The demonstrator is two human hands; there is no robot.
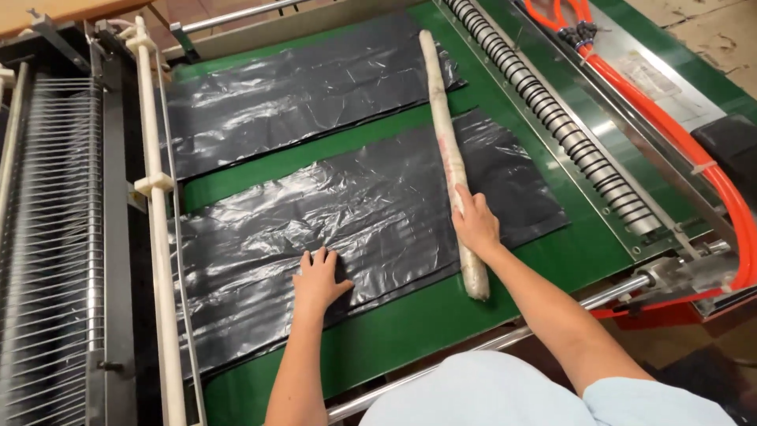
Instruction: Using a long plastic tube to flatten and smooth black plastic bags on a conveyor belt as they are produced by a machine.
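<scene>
While the person leans over the green conveyor belt, both bare hands are down on the nearer of two stacks of glossy black plastic bags. The left hand lies flat and open, fingers spread, palm pressed on the near black bag stack close to its near edge; it grips nothing. The right hand rests on a long, pale, cloth-wrapped rod, its fingers curled loosely over the top of the rod rather than closed tight around it. That rod lies across the belt from far to near, weighing down the right part of both stacks, its near end just past the bags' edge on bare green belt. So the near stack stretches from under the left hand, to the right beneath the rod and the right hand, and well out to the left toward a white upright bar. A far black bag stack lies apart from the near one, a strip of green showing between them. To the right, a metal coiled roller runs beside an orange hose.
</scene>
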